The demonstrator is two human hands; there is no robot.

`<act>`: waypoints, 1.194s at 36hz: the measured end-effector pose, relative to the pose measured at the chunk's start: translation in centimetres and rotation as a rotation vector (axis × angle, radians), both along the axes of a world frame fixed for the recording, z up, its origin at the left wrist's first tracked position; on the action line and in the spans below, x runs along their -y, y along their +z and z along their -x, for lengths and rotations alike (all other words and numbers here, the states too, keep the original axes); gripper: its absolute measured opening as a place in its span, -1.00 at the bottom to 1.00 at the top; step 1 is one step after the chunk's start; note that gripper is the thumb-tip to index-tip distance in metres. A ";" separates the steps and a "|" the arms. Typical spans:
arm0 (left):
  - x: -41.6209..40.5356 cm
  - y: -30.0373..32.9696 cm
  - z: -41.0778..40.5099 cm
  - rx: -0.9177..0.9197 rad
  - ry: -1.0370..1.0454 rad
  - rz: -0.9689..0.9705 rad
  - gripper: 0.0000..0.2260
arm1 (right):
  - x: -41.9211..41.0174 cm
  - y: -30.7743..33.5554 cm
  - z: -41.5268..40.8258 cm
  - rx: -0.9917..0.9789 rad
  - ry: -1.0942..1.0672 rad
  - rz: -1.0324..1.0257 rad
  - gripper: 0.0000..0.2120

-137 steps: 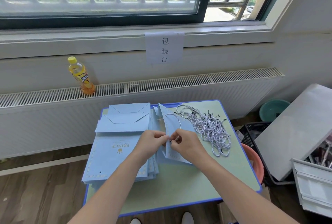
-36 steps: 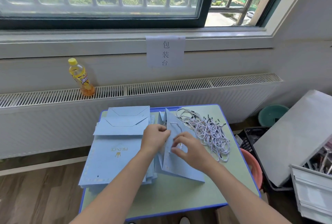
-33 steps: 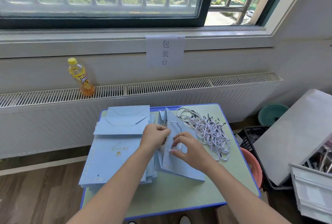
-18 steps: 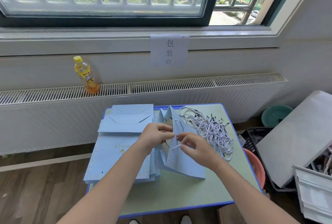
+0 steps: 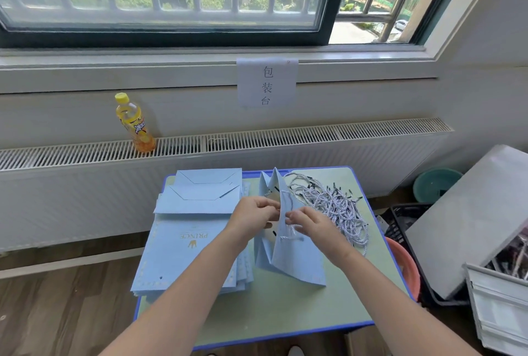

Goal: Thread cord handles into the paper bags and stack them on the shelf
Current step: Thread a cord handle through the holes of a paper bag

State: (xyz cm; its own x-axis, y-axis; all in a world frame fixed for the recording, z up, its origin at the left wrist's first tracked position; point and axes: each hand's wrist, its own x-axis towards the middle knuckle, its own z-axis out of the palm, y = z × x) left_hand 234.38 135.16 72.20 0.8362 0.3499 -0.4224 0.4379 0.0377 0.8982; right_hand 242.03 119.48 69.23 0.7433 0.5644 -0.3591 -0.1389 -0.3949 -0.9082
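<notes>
Left hand (image 5: 254, 213) and right hand (image 5: 310, 223), fingers pinched, apparently on a cord (image 5: 288, 230), at the opened paper bag (image 5: 294, 255) on the counter (image 5: 285, 315).

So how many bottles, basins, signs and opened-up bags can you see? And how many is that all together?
Bottle: 1
Basins: 2, one green, one orange
Sign: 1
Open bag: 1, with the left hand and right hand at it
Total: 5
The flat bags and cords are too piled up to count.
</notes>
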 end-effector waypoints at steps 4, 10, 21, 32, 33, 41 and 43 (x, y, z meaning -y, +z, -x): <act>0.1 0.2 0.0 0.018 -0.100 -0.048 -0.83 | -0.6 1.2 0.0 0.118 0.031 0.100 -0.80; 0.0 0.2 -0.3 0.055 -0.293 -0.312 -0.60 | -1.0 2.6 -0.5 0.204 0.009 0.181 -0.81; -2.5 0.1 -1.3 0.705 -0.612 -1.049 -0.75 | 0.7 6.7 -2.1 0.496 -0.052 0.359 -0.78; -0.5 3.9 -5.9 0.867 -0.587 -1.299 -0.87 | 3.6 9.9 -4.4 0.433 -0.063 0.116 -0.69; -0.3 4.1 -6.0 0.859 -0.552 -1.279 -0.92 | 4.0 10.0 -4.7 0.423 -0.100 0.074 -0.70; 1.7 4.1 -5.3 0.598 -0.347 -1.195 -0.84 | 4.3 7.3 -4.5 0.702 -0.421 -0.045 -0.77; 2.2 3.9 -4.9 0.495 -0.325 -1.176 -0.81 | 3.8 6.4 -3.9 0.681 -0.418 -0.040 -0.87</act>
